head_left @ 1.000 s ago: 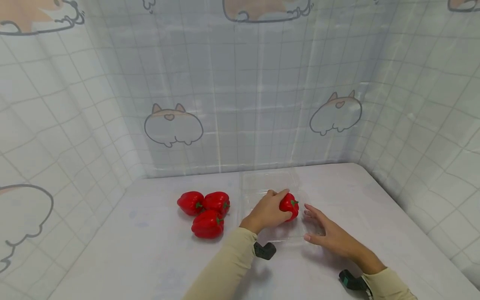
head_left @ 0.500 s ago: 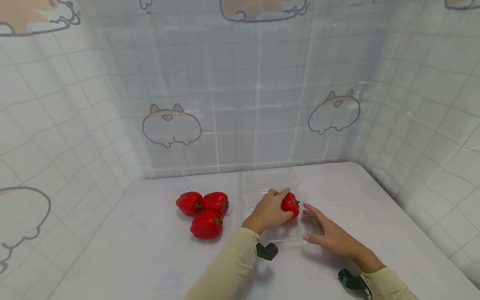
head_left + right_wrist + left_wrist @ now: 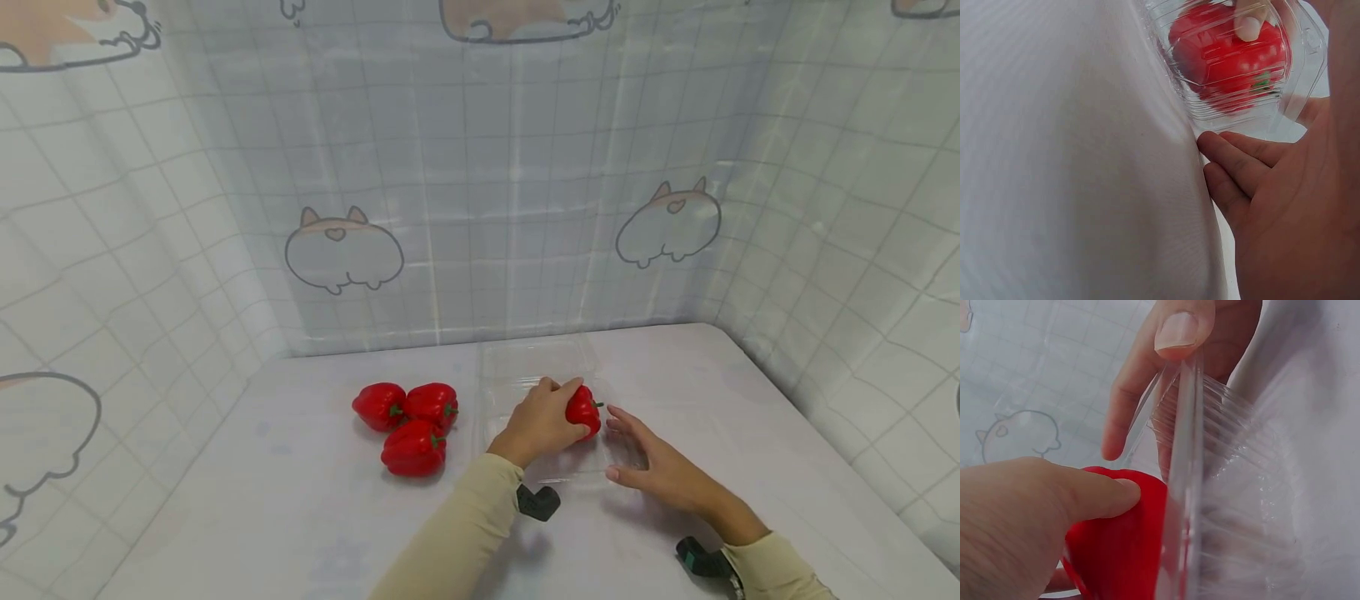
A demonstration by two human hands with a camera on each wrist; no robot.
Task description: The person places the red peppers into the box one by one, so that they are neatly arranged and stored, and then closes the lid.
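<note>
My left hand (image 3: 542, 423) holds a red bell pepper (image 3: 584, 413), its thumb on the near side and its fingers over the far side. The pepper is inside a clear plastic clamshell box (image 3: 1210, 112), seen through the ribbed wall in the right wrist view, its green stem pointing right. The box's lid (image 3: 536, 360) lies folded back toward the wall. At the box's right end is my right hand (image 3: 660, 471), fingers spread and loosely bent. Its thumb tip meets the clear rim in the left wrist view. Its lower fingertips (image 3: 1213, 145) are close to the table beside the box.
Left of the box, three more red bell peppers (image 3: 414, 448) lie bunched together on the white-covered table (image 3: 285, 517). Behind and at both sides stand grid-patterned curtains (image 3: 480, 167) with cartoon dog prints. Dark devices (image 3: 538, 502) are worn at both wrists.
The left hand and the held pepper have shifted slightly to the right, and the pepper's stem has turned further right. My right hand and the three other peppers have stayed in place.
</note>
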